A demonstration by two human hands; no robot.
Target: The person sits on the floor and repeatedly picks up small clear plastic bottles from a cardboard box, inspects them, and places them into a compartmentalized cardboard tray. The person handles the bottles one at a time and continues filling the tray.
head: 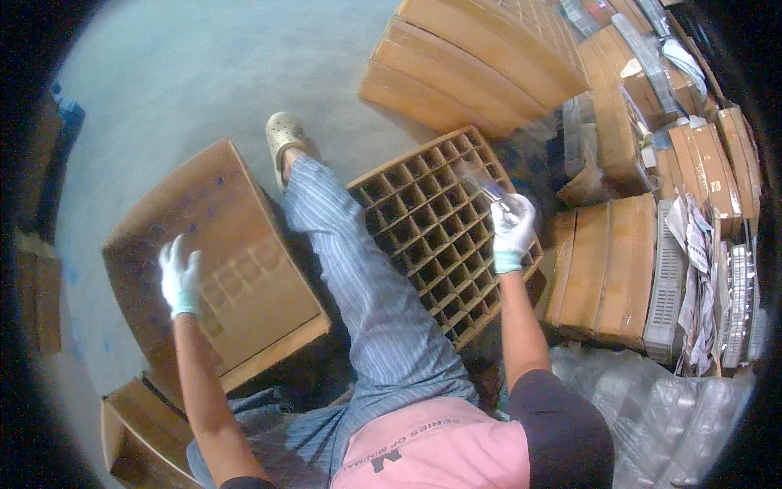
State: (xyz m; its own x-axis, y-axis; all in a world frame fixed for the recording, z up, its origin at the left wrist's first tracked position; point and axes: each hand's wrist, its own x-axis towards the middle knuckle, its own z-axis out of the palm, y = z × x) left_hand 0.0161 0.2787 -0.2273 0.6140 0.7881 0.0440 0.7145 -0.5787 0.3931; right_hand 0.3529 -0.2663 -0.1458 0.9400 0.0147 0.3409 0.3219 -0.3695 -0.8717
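Note:
My left hand (178,275), in a white glove, is over an open cardboard box (269,305). Its fingers are spread and nothing is in them. Faint clear round shapes with purple spots (192,226) show inside that box, too indistinct to name. In my white-gloved right hand (513,226) is a shiny transparent object (486,186), blurred at its far end; its kind cannot be made out. This hand is above the right side of a cardboard box with a grid of square dividers (427,232). The cells that I can see look dark inside.
Beyond the grid box stands a large cardboard carton (452,67) with dividers in its top. Stacked cartons (602,263), grey slotted plastic trays (663,287) and crumpled paper (696,244) line the right. Clear plastic wrapping (647,403) lies nearby. My leg (360,275) extends between the two boxes.

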